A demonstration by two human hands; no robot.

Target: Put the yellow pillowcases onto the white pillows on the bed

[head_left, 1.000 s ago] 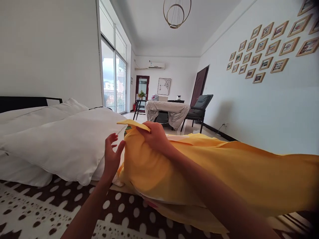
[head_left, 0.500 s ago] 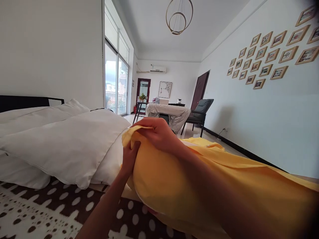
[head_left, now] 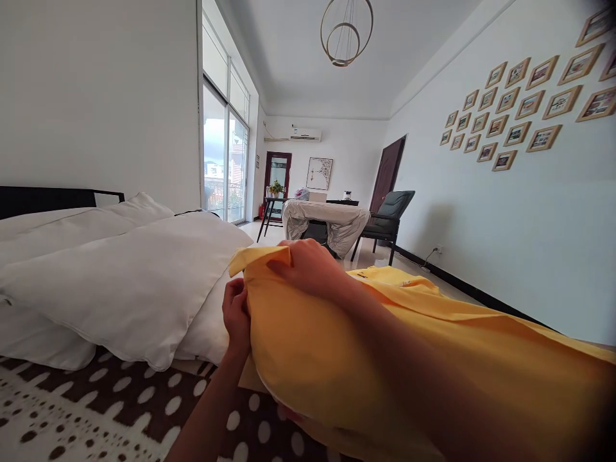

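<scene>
A large yellow quilt cover point(head_left: 308, 340) spreads from the middle of the head view to the right edge, with a whitish layer showing at its lower rim. My right hand point(head_left: 310, 266) is closed on its raised upper edge, thumb pressed under a folded flap. Lower and to the left, my left hand point(head_left: 235, 314) has curled fingers at the side edge of the same cover; the cloth partly hides the fingertips. A flat corner of the cloth sticks out leftward above this hand. White pillows point(head_left: 125, 276) lie close by on the left.
A brown-and-white dotted blanket point(head_left: 120, 398) lies in front at lower left. Beyond the bed stand a covered table point(head_left: 327, 212), a dark armchair point(head_left: 387, 215) and a plant stand point(head_left: 272, 208). Framed pictures point(head_left: 507, 99) hang on the right wall.
My left hand has shifted slightly left and down, toward the cover's side edge. My right hand has lowered a little, and the cloth's corner now lies flatter and points left.
</scene>
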